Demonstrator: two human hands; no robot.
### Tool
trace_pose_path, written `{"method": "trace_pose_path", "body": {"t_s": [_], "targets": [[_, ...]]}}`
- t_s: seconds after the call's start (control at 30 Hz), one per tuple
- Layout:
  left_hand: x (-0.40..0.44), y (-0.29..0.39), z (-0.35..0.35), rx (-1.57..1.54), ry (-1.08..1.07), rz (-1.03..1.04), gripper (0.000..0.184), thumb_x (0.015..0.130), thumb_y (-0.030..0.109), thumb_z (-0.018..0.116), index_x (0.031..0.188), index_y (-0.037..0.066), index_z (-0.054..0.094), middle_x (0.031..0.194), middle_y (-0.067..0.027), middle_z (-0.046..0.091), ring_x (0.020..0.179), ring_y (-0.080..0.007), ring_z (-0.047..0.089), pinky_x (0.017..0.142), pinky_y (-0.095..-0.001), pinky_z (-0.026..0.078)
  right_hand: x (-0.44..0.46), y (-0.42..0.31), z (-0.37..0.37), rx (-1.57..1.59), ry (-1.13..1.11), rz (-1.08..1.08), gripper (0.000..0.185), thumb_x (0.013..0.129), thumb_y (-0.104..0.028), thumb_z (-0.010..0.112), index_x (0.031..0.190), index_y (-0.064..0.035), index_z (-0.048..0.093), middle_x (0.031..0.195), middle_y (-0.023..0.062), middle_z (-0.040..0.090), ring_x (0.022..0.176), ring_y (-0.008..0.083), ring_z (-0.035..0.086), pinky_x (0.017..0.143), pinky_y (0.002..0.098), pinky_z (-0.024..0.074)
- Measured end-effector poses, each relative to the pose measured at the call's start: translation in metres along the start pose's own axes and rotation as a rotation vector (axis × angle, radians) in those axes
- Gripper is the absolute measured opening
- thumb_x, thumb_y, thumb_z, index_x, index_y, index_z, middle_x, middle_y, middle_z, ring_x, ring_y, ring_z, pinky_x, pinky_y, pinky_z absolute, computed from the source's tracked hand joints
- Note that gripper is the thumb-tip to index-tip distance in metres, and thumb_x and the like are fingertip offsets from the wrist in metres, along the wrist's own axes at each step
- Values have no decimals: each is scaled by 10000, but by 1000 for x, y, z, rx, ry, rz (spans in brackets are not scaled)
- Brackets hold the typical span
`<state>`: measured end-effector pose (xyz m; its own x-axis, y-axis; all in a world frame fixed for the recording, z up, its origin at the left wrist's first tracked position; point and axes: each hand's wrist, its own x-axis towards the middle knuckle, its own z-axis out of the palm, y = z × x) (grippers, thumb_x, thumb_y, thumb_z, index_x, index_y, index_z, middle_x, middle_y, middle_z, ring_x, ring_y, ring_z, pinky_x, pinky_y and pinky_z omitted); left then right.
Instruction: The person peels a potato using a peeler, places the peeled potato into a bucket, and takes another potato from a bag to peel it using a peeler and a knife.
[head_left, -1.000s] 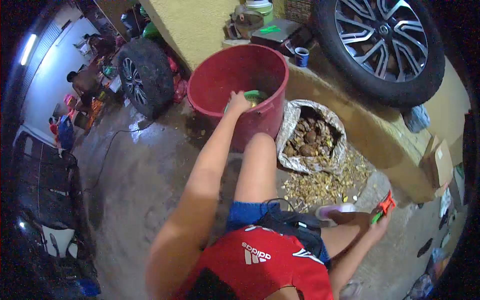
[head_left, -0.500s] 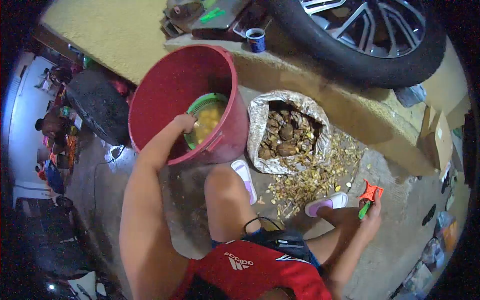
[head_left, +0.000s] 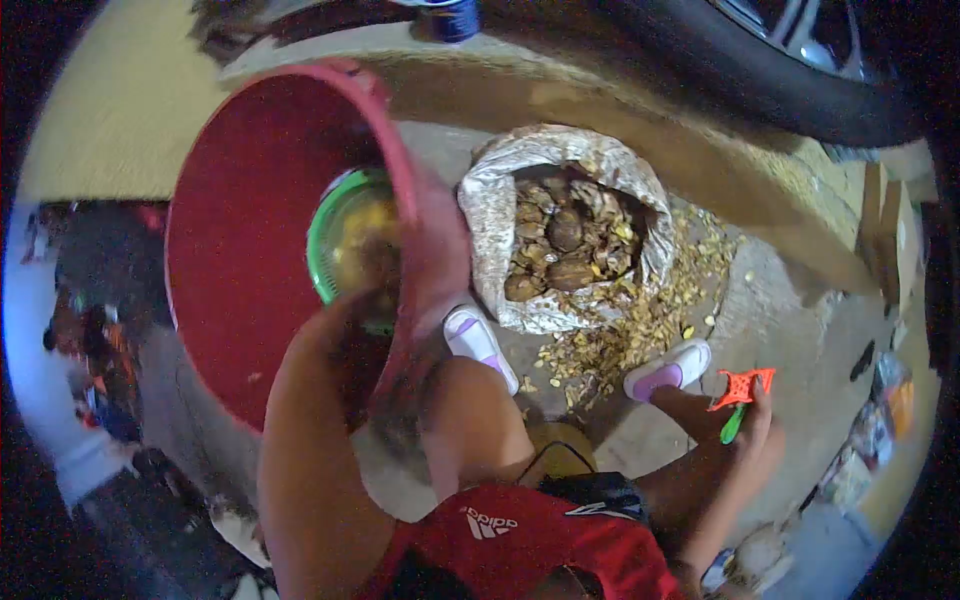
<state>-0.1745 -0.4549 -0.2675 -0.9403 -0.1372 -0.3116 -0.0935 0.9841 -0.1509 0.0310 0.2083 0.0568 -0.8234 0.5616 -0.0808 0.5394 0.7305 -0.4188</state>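
Note:
My left hand (head_left: 372, 268) reaches down inside a large red tub (head_left: 240, 250), at a green basket (head_left: 318, 235) with yellow pieces (head_left: 372, 222) in it. Shadow and blur hide its fingers, so what they hold does not show. Off to the right, above the floor by my leg, my right hand (head_left: 762, 425) is closed round a peeler (head_left: 735, 422) with a green handle and an orange head. Between the hands stands a whitish sack (head_left: 490, 215), its rolled-down mouth showing brown, dirt-covered tubers (head_left: 567, 230) and peelings.
Peelings (head_left: 625, 350) lie scattered over the concrete beside the sack and my white-and-purple shoes (head_left: 672, 370). A raised ledge (head_left: 600, 110) runs behind, with a wheel (head_left: 760, 80) and a blue cup (head_left: 455, 20). Cardboard (head_left: 885, 230) and plastic bags (head_left: 865, 440) are at the right.
The view has shifted and the tub appears nearer. My left hand has moved from the basket's near rim to over the yellow pieces. My right hand keeps the peeler.

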Motion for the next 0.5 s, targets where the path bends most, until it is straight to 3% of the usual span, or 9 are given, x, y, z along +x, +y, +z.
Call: {"method": "trace_pose_path", "body": {"t_s": [0.03,0.23,0.3,0.4,0.47,0.5], "targets": [[-4,5,1,-17,-45,-18,345,717,129,585,1028,-14,536,1096,-214,527,946,-322,559,813,-379,462,-5,-2,-1,-101,2,-64,489,680,-23,601,1131,-205,554,753,120,567,661,252,563,581,356,439],[-3,1,20,-32,-121,-54,339,727,125,578,1032,-14,531,1062,-200,534,921,-305,556,798,-371,461,6,-131,-7,-340,138,-297,417,689,-13,599,1077,-164,578,733,125,550,637,266,546,560,331,427],[0,1,26,-35,-142,-57,337,730,124,575,1033,-14,529,1051,-196,536,913,-299,555,792,-368,460,7,-120,0,-249,101,-136,410,691,-12,605,1070,-166,580,726,120,545,631,259,541,553,326,420],[1,-2,30,-35,-164,-60,333,734,122,572,1035,-15,527,1035,-189,539,900,-291,554,785,-364,460,4,-127,11,-182,163,-209,289,703,-65,630,989,-98,600,677,114,541,578,240,520,527,322,402],[1,-1,29,-37,-175,-64,331,738,121,570,1037,-15,525,1024,-185,541,892,-285,553,779,-361,459,12,-140,9,25,177,-24,205,712,-129,648,891,-35,609,636,106,541,529,224,500,508,317,391],[2,0,28,-43,-176,-65,330,739,120,569,1037,-15,524,1018,-182,543,888,-282,553,777,-360,459,16,-144,7,226,139,243,202,715,-166,654,831,-8,608,616,101,542,506,217,488,500,314,387]]}}
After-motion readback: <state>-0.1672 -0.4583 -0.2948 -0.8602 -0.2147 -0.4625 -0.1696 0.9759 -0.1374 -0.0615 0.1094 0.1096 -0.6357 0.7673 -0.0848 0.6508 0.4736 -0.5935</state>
